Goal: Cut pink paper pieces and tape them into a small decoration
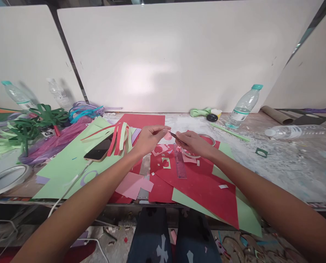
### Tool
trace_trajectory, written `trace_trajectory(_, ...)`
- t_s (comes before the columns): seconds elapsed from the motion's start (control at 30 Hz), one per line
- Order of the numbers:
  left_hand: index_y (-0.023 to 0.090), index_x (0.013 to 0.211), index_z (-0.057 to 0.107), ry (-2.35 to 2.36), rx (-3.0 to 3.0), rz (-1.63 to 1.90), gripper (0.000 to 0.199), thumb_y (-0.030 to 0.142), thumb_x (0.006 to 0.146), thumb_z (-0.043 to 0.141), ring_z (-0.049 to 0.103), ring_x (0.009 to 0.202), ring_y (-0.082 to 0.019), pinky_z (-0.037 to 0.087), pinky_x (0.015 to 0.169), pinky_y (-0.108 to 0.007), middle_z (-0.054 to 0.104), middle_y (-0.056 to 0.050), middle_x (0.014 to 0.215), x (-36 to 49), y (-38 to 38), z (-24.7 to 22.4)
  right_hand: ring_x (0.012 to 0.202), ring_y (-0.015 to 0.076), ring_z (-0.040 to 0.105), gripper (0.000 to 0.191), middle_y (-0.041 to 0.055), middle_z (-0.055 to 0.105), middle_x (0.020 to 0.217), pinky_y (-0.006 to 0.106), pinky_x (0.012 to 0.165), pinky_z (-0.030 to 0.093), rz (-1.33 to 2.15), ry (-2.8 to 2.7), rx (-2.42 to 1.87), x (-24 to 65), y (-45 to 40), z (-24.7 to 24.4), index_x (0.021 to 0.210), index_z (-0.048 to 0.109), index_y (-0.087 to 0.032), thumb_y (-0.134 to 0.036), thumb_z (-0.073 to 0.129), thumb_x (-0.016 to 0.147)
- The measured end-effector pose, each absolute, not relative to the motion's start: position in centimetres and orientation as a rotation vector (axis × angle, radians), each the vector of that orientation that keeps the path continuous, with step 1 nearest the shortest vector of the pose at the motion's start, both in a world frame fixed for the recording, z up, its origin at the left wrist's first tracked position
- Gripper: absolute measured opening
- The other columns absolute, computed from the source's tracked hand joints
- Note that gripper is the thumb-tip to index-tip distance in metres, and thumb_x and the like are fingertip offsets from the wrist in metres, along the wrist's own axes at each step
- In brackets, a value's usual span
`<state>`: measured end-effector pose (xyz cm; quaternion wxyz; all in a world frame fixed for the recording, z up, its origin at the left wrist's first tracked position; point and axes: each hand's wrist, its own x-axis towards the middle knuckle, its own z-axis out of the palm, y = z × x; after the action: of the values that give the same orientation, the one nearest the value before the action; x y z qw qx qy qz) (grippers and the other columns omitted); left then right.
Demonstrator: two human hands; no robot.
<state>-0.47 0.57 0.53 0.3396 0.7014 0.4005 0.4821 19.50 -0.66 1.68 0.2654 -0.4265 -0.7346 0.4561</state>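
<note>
Over the middle of the table my left hand (152, 138) is closed, its fingertips pinching the edge of a small pink paper piece (168, 136). Close on its right, my right hand (191, 141) is wrapped round a slim dark tool (175, 136), which looks like tweezers or small scissors; its tip meets the pink piece. Below the hands lie red sheets (206, 193), a purple ruler (180, 164), pink paper (132, 184) and a small light green square with a hole (166, 163). A roll of tape (210, 139) sits partly behind my right hand.
A phone (98, 149) with a white cable rests on green sheets (56, 171) at the left, beside red and green strips (120, 137). A tape roll (23, 175) is at the far left. An upright bottle (243, 107) and a lying bottle (295, 131) are at the right.
</note>
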Motion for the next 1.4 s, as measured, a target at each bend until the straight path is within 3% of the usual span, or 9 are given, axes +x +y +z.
trace_trajectory(0.1, 0.023, 0.102, 0.07, 1.0, 1.791, 1.259, 0.03, 0.041, 0.08, 0.061, 0.062, 0.083, -0.018, 0.047, 0.066, -0.028, 0.07, -0.005, 0.093, -0.36, 0.52, 0.53, 0.042, 0.007, 0.014, 0.055, -0.0066, 0.021, 0.049, 0.027, 0.042, 0.014, 1.202, -1.969, -1.149, 19.54, -0.71, 1.87, 0.058, 0.039, -0.019, -0.065, 0.033, 0.087)
trace_trajectory(0.33, 0.016, 0.084, 0.07, 0.932, 1.651, 1.348, 0.024, 0.038, 0.076, 0.066, 0.061, 0.071, -0.015, 0.046, 0.064, -0.026, 0.07, -0.006, 0.08, -0.2, 0.56, 0.48, 0.043, 0.0079, 0.015, 0.054, -0.0062, 0.022, 0.049, 0.027, 0.044, 0.015, 1.175, -1.97, -1.145, 19.55, -0.84, 2.24, 0.058, 0.037, -0.019, -0.064, 0.033, 0.089)
trace_trajectory(1.4, 0.02, 0.081, 0.074, 0.976, 1.717, 1.352, 0.021, 0.038, 0.076, 0.066, 0.057, 0.067, -0.015, 0.043, 0.056, -0.027, 0.069, -0.004, 0.077, -0.25, 0.29, 0.84, 0.043, 0.0071, 0.01, 0.055, -0.007, 0.016, 0.049, 0.027, 0.042, 0.011, 1.251, -1.966, -1.143, 19.5, -0.82, 1.94, 0.057, 0.032, -0.02, -0.065, 0.033, 0.088)
